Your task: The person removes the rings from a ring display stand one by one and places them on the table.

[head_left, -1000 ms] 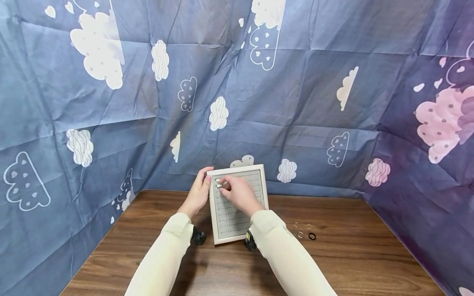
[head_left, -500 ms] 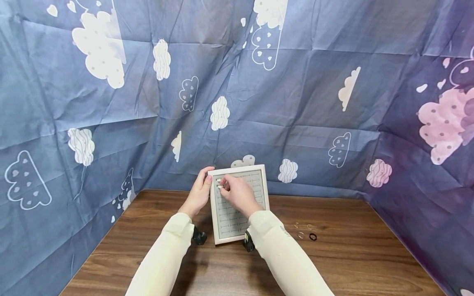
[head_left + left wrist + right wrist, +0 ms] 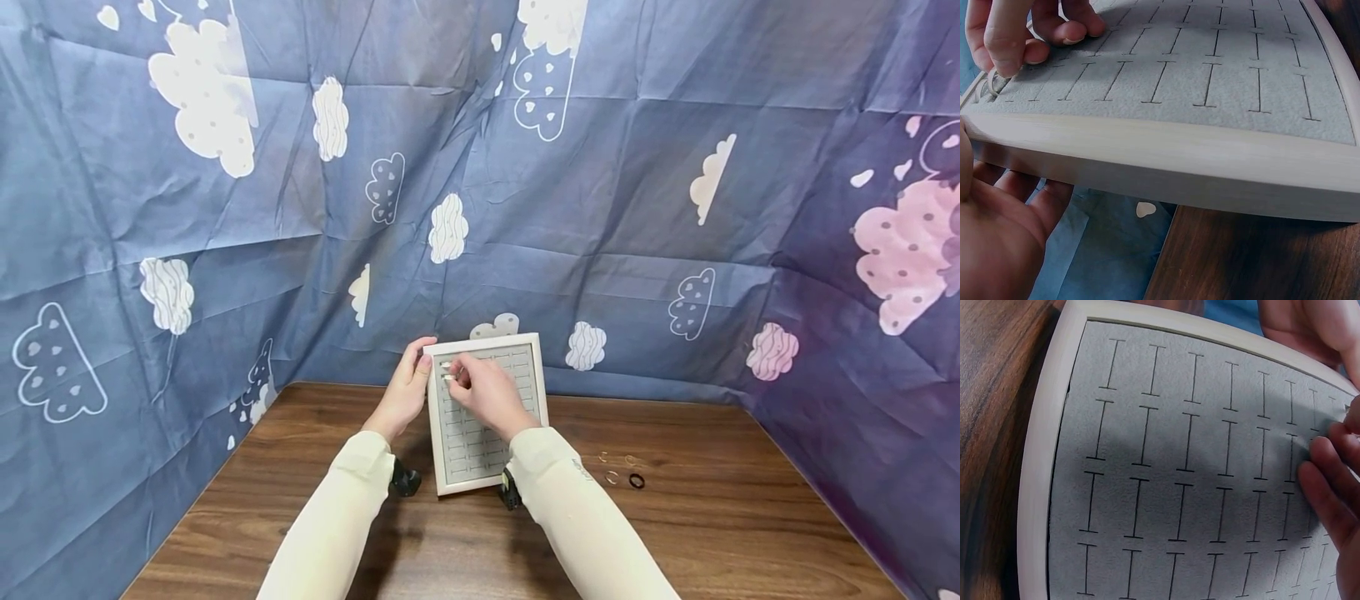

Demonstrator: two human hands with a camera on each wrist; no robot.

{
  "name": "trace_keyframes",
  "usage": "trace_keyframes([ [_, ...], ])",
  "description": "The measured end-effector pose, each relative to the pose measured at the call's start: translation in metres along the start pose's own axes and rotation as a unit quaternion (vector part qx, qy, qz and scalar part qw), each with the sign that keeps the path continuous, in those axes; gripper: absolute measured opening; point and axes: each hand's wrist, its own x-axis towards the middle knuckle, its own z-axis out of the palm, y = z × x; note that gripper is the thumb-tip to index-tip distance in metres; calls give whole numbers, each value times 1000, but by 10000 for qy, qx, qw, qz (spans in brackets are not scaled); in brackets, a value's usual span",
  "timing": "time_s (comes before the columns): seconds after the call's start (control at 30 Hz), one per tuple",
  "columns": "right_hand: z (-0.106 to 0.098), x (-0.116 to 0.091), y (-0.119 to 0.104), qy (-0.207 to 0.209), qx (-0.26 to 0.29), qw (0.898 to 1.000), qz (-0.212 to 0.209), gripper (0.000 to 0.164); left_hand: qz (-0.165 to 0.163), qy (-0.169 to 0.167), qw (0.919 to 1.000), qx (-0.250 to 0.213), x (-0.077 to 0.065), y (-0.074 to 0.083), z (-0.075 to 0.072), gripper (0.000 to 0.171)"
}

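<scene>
A ring tray (image 3: 456, 429) with a pale frame and grey slotted padding stands tilted up toward me. My left hand (image 3: 403, 393) grips its upper left corner, thumb on the frame and fingers behind; the left wrist view shows those fingers (image 3: 1050, 200) under the frame edge. Over the tray's upper left, my right hand (image 3: 491, 396) pinches a ring (image 3: 992, 80) at a slot near the corner. Beside it, another silvery ring (image 3: 446, 365) sits in the top row. In the right wrist view, my right fingers (image 3: 1329, 494) curl close over the padding, the ring hidden.
On the wooden table (image 3: 712, 517) to the right lie a black ring (image 3: 637, 481) and several thin metal rings (image 3: 612, 477). A blue cloth (image 3: 525, 208) with cloud prints hangs behind and along both sides. Dark wrist cameras (image 3: 406, 481) sit below each hand.
Both hands keep their places on the tray, with only slight movement of the right fingers at the ring. The whole head view has shifted a little.
</scene>
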Motion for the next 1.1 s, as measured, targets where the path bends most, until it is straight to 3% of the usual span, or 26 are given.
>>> trace_keyframes([
  [0.4,1,-3,4,353,-127,9987,-337,8,21,37,10000,-6,-1,1,1,39],
  [0.8,5,-6,8,459,-76,9982,-382,8,-8,79,10000,1,-1,0,1,40],
  [1.1,-5,-17,19,313,505,9979,-248,7,-58,69,9999,48,-3,3,1,40],
])
